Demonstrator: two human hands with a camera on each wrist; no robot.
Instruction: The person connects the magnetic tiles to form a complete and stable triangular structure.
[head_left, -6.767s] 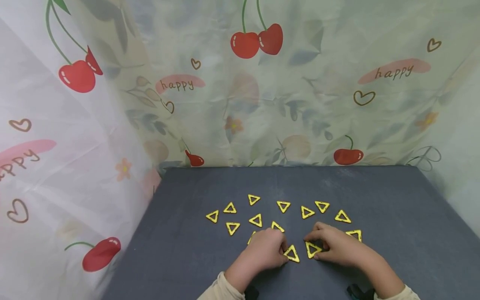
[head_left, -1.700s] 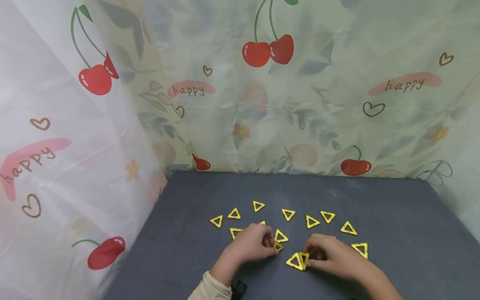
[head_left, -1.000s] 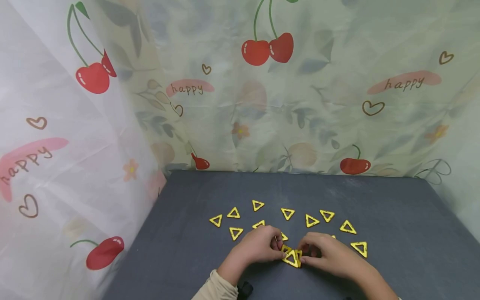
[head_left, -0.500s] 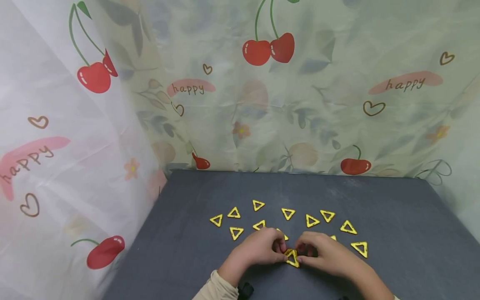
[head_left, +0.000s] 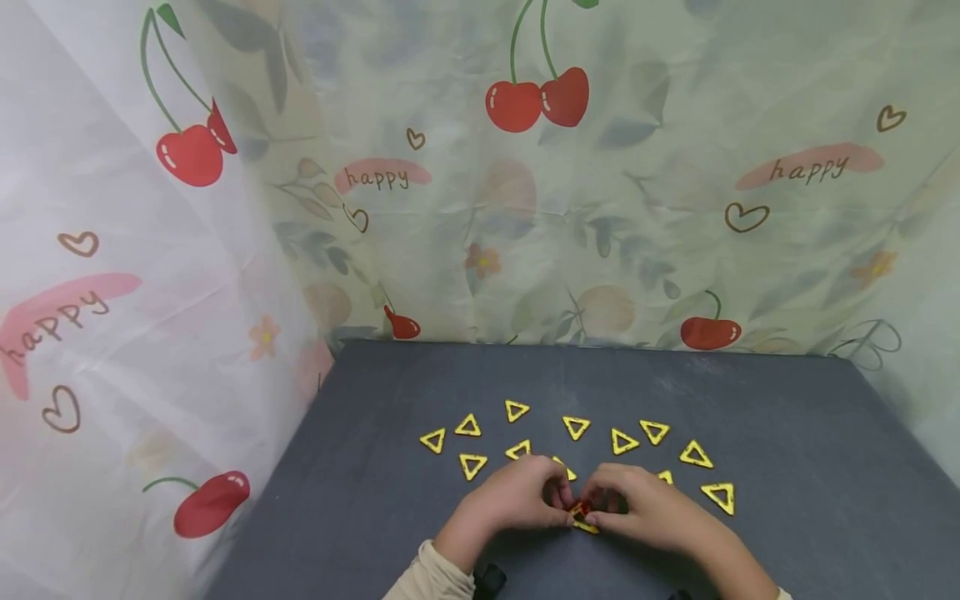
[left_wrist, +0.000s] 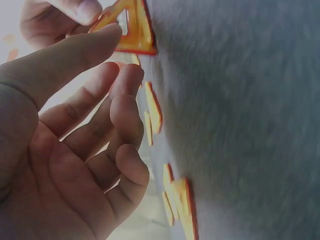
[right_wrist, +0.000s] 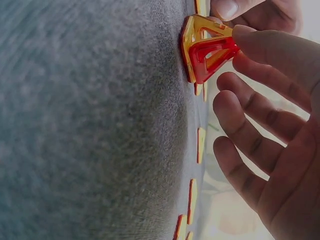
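Near the front middle of the table, both hands work on a small pyramid of translucent yellow-orange and red triangular magnetic tiles (head_left: pixel 585 527). My left hand (head_left: pixel 517 496) pinches its left side between thumb and forefinger. From the right, my right hand (head_left: pixel 648 507) pinches the top. In the right wrist view, a red-looking tile (right_wrist: pixel 195 56) leans against orange tiles, their tips meeting at the right thumb. The left wrist view shows one tilted triangular face (left_wrist: pixel 143 27) beside the left thumb; the other fingers of each hand are loosely bent away from it. Fingertips partly hide the pyramid.
Several loose yellow triangular tiles lie flat on the dark grey table (head_left: pixel 360 517), including one at the far left (head_left: pixel 433 441) and one at the right (head_left: pixel 722 497). Some are partly behind the hands. A cherry-printed curtain (head_left: pixel 450 250) hangs behind and to the left.
Earlier the hands held separate tiles. The left hand then brought another tile to the joined pair at the right hand, and the tiles have since been folded together into a pyramid.
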